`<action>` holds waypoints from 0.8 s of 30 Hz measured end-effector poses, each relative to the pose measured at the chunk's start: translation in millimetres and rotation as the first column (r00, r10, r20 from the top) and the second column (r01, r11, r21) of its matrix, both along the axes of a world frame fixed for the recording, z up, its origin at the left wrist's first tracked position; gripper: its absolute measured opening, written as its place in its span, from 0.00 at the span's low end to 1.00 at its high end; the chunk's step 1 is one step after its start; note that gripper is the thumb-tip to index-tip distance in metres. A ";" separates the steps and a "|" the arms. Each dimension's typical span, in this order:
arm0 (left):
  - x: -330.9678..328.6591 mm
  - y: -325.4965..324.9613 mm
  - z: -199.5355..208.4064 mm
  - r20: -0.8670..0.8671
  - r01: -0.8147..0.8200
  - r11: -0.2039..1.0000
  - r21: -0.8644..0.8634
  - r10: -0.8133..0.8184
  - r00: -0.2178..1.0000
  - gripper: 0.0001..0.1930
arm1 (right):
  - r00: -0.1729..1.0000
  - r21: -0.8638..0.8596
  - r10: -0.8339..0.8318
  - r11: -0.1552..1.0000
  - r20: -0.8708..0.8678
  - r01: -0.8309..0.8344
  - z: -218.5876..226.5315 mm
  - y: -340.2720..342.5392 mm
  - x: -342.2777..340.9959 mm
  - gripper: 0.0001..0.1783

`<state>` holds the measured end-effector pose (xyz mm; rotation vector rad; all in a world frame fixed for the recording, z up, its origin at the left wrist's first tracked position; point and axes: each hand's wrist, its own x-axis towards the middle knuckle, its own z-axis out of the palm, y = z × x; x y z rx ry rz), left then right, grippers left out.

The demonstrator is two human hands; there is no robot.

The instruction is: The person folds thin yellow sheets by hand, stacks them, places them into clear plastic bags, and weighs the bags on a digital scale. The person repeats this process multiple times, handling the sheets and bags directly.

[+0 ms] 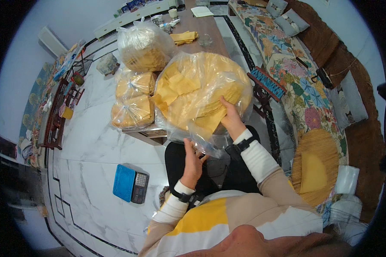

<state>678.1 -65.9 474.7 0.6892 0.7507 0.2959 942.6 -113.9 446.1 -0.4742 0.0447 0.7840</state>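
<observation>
A large clear plastic bag [240, 85] lies spread on the table's near end, with thin yellow sheets [184, 81] like flat pancakes in and on it. My right hand [233, 121] grips the near right side of a folded stack of these sheets [221, 103], its thumb on top. Just below the bag's near edge, over my lap, is my left hand [192, 165]. Its thumb points up and stands apart from the other fingers, which lie against the loose film and are partly hidden by it.
Filled bags of yellow sheets [133, 112] stand along the table's left side, a larger bag [143, 47] behind them. Farther back lie a folded yellow stack [184, 37] and a glass dish [205, 40]. A blue-topped scale [131, 183] rests on the floor. At right, a round woven tray [330, 150] bears one sheet.
</observation>
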 end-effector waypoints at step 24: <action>78.4 175.8 143.1 0.274 -0.261 0.678 0.687 0.091 0.957 0.14 | 0.345 -0.686 0.649 0.389 0.678 0.615 155.4 -40.6 168.3 0.11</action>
